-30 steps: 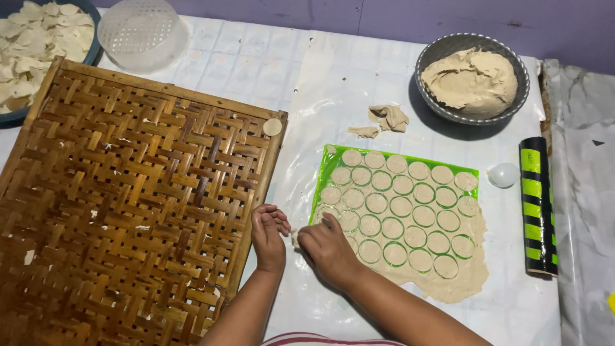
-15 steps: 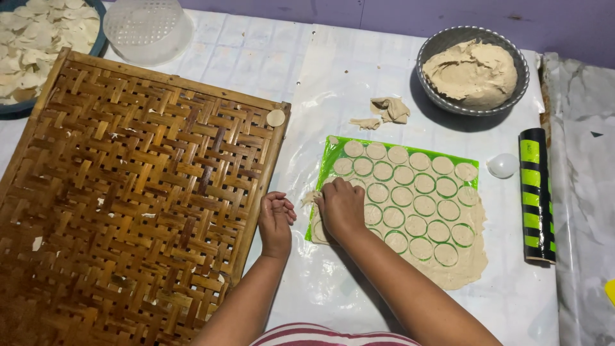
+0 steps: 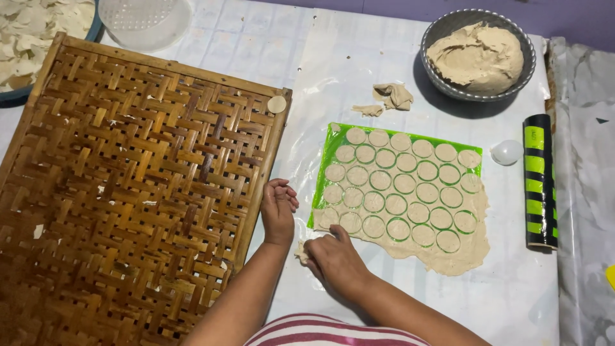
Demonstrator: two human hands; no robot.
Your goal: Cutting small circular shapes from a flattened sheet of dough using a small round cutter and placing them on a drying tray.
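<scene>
A sheet of beige dough [image 3: 410, 247], cut into several rows of round discs, lies on a green mat [image 3: 333, 141] on the white table. My right hand [image 3: 333, 257] rests at the sheet's near left corner, its fingers pinching a strip of dough trimming [image 3: 301, 252] that hangs off the edge. My left hand [image 3: 278, 208] sits just left of the mat, beside the right edge of a large woven bamboo tray [image 3: 128, 192]. Its fingers are curled in and nothing shows in them. One dough disc [image 3: 277, 104] lies on the tray's far right corner.
A grey bowl of dough [image 3: 477, 54] stands at the back right, with dough scraps [image 3: 391, 96] beside it. A black and green rolling pin [image 3: 539, 182] and a small white round cutter [image 3: 507, 152] lie right of the mat. A clear lid [image 3: 144, 19] and a basin of dough pieces [image 3: 25, 38] sit at the back left.
My right hand has moved from the mat's left edge down to the sheet's near left corner and taken hold of the trimming. My left hand has stayed by the tray edge.
</scene>
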